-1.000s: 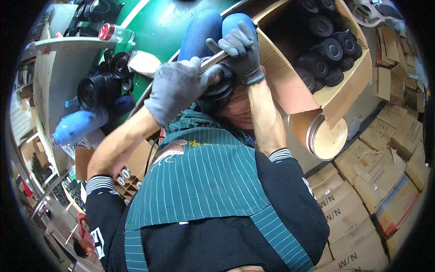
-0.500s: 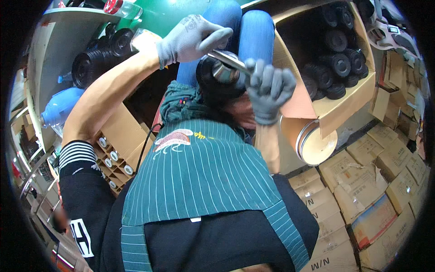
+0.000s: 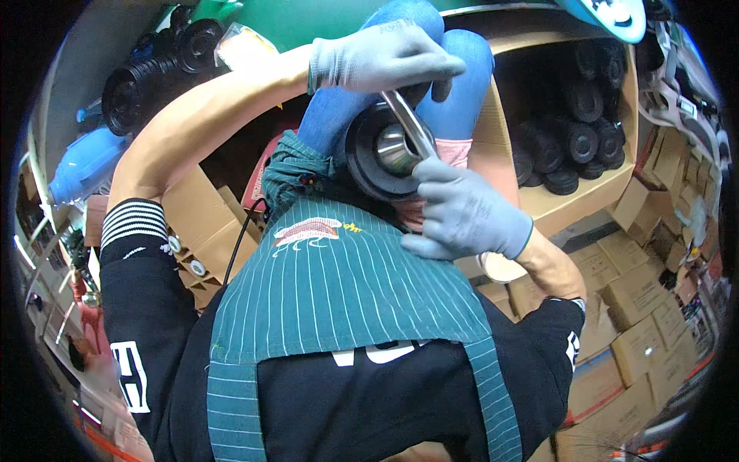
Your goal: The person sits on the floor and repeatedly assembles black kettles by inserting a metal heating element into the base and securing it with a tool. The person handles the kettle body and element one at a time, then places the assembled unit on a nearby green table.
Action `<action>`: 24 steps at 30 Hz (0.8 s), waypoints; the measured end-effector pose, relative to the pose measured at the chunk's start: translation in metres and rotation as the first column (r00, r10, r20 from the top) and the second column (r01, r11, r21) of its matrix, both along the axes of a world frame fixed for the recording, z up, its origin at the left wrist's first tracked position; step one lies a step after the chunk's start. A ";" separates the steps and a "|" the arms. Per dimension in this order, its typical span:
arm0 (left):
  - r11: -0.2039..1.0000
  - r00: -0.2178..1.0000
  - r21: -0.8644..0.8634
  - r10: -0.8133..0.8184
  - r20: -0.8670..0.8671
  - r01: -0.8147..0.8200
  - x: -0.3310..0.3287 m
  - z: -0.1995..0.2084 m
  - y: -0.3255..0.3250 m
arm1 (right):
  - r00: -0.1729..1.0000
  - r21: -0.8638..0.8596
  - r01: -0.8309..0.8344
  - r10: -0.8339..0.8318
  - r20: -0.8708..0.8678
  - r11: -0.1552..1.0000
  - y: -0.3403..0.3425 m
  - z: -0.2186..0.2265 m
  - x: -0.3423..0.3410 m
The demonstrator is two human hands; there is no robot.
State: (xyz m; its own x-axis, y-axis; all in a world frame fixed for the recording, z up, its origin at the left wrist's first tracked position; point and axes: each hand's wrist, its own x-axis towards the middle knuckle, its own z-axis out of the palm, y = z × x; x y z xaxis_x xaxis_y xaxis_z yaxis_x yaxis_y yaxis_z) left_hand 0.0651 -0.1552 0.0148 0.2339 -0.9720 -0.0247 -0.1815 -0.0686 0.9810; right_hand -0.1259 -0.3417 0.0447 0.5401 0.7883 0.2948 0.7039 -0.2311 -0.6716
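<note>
Both my hands wear grey knit gloves. In my lap, between the jeans-clad legs, rests a black round disc-like part with a shiny metal dome at its middle. A slanted shiny metal tube crosses in front of the dome. My left hand is closed over the tube's upper end, with its fingertips bent down and that end hidden. Around the lower end, the fingers of my right hand are closed beside the disc. Whether the tube is joined to the dome, I cannot tell.
An open carton of black round parts stands on the right. More black discs are stacked at the left, near a blue plastic bottle. A partitioned box sits by my left elbow; flat cartons cover the right side.
My left hand has shifted right, and my right hand has turned and come lower. The tube now slants more steeply. More of the black disc and metal dome shows.
</note>
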 end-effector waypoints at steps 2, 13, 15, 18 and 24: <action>0.999 1.000 0.045 -0.007 0.016 0.006 0.003 -0.005 0.002 | 0.984 -0.172 -0.177 0.170 -0.056 0.969 0.004 0.010 0.012; 0.966 0.955 -0.231 -0.044 0.292 0.115 0.014 -0.046 -0.062 | 0.886 -0.164 -0.402 0.339 -0.315 0.901 0.069 0.024 0.041; 0.955 0.933 -0.227 -0.104 0.345 0.191 0.022 -0.046 -0.064 | 0.909 -0.235 -0.381 0.315 -0.274 0.894 0.077 0.029 0.041; 0.972 0.933 -0.204 -0.039 0.358 0.119 0.014 -0.040 -0.048 | 0.949 -0.281 -0.306 0.267 -0.169 0.910 0.078 0.033 0.029; 0.905 0.905 -0.240 0.394 0.161 -0.351 0.026 -0.015 0.025 | 0.727 -0.058 0.612 -0.533 0.433 0.788 0.040 0.020 -0.034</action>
